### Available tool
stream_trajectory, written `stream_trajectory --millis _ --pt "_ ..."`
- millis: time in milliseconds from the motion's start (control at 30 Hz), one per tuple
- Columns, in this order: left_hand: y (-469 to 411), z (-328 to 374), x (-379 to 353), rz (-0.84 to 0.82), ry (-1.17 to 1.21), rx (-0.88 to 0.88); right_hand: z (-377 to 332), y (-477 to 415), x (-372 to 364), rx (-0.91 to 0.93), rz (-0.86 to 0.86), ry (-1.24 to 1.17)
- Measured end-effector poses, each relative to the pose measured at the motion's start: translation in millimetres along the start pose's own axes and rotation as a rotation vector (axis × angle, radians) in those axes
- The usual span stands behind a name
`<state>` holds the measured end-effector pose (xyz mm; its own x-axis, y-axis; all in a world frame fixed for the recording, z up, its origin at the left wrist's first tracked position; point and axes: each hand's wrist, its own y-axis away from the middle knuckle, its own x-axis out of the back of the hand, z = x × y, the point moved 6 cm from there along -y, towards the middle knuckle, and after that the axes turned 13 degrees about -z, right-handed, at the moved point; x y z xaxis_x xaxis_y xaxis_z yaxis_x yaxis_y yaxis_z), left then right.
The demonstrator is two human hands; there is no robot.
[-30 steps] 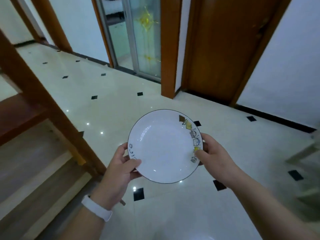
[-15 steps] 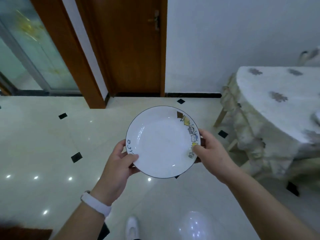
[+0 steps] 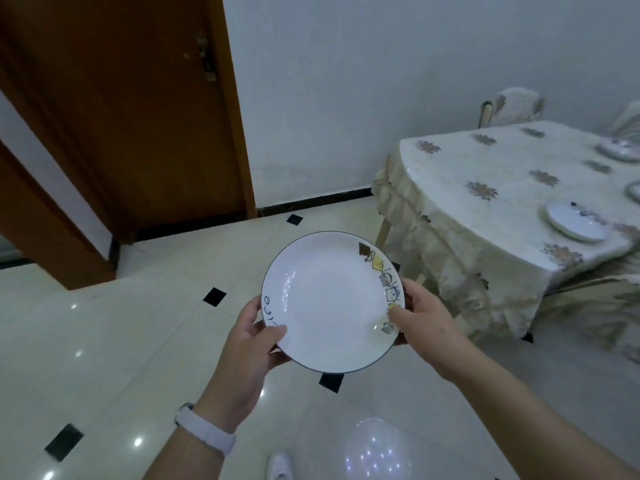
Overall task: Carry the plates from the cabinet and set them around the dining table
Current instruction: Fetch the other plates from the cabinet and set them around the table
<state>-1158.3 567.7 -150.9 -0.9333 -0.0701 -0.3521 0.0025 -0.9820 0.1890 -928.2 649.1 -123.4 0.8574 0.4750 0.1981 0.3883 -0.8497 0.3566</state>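
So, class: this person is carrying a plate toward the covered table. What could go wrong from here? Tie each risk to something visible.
1. The plate is gripped at opposite rims by the left hand and right hand above the tile floor; a slip would likely break it.
2. The tablecloth hangs in loose folds by the path; a snagged foot might drag off the set plate.
3. That floor looks glossy; footing may be poor.

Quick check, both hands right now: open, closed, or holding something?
Left hand: grips the plate at its left rim, thumb on top.
Right hand: grips the same plate at its right rim, thumb on top.
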Motion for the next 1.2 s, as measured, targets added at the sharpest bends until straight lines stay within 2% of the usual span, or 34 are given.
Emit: stream_trajectory --millis 233,667,867,1200 --pt "-59.5 31.6 44.4 -0.091 -0.058 0.041 -26.2 -40.7 -22.5 -0.009 0.096 -0.019" --pt "-166.5 45.9 43.1 -0.152 -0.111 0.120 -26.6 -123.0 17.4 -0.029 0.178 -0.098" --pt "-256.1 51.5 15.9 -0.155 -0.153 0.148 -28.8 -187.3 75.8 -0.016 0.187 -0.173" --pt "-409.0 58.8 -76.5 -0.235 -0.215 0.173 -31.4 -272.4 209.5 -0.014 0.231 -0.234"
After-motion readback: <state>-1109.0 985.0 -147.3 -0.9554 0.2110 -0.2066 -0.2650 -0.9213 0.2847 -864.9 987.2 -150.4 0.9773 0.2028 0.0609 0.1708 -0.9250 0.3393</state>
